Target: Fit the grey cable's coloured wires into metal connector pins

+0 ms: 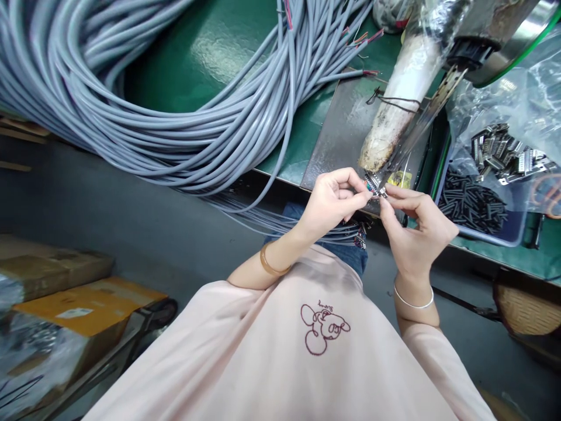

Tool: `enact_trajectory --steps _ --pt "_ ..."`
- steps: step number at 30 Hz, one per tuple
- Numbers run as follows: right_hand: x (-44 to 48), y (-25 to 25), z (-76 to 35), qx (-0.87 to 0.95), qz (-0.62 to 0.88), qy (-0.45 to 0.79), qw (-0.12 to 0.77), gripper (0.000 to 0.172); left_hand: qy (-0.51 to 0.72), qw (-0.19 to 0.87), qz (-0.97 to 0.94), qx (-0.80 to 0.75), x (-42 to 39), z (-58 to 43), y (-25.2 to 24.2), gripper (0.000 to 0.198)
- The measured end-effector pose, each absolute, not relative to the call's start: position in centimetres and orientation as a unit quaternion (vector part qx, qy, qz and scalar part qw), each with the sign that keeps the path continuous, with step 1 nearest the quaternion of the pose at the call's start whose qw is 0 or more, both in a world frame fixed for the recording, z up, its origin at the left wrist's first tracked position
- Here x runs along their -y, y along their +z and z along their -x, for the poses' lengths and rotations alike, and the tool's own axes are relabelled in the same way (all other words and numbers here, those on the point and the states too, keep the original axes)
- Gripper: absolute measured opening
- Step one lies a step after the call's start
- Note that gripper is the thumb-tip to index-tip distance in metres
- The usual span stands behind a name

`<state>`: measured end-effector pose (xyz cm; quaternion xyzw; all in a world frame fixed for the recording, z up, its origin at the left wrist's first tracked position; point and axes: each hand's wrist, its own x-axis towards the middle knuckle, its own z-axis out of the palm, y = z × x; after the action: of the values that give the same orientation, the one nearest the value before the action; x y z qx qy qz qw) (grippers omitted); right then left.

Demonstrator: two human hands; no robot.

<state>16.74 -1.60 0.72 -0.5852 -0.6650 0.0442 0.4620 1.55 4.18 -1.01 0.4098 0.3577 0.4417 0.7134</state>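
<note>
A small metal connector with coloured wires at its left end is between my two hands, at the edge of the dark plate on the bench. My left hand pinches the wire side with thumb and forefinger. The fingertips of my right hand close on the connector's right end. Just above the connector is the worn tip of a white wrapped tube. A large bundle of grey cables lies to the left, several ends showing bare coloured wires.
A bin at the right holds black sleeves and a plastic bag with metal connectors. More grey cables hang over my lap. Cardboard boxes stand at the lower left, and a woven stool at the lower right.
</note>
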Motion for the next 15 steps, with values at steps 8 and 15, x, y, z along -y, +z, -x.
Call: enact_trajectory --steps 8,15 --pt "1.12 0.94 -16.67 0.674 0.585 0.018 0.45 0.009 0.452 0.705 -0.411 -0.359 -4.23 -1.71 -0.72 0.026" --pt "0.99 1.33 -16.73 0.688 0.579 0.017 0.438 0.008 0.454 0.707 -0.41 -0.354 -4.36 -1.52 -0.38 0.028"
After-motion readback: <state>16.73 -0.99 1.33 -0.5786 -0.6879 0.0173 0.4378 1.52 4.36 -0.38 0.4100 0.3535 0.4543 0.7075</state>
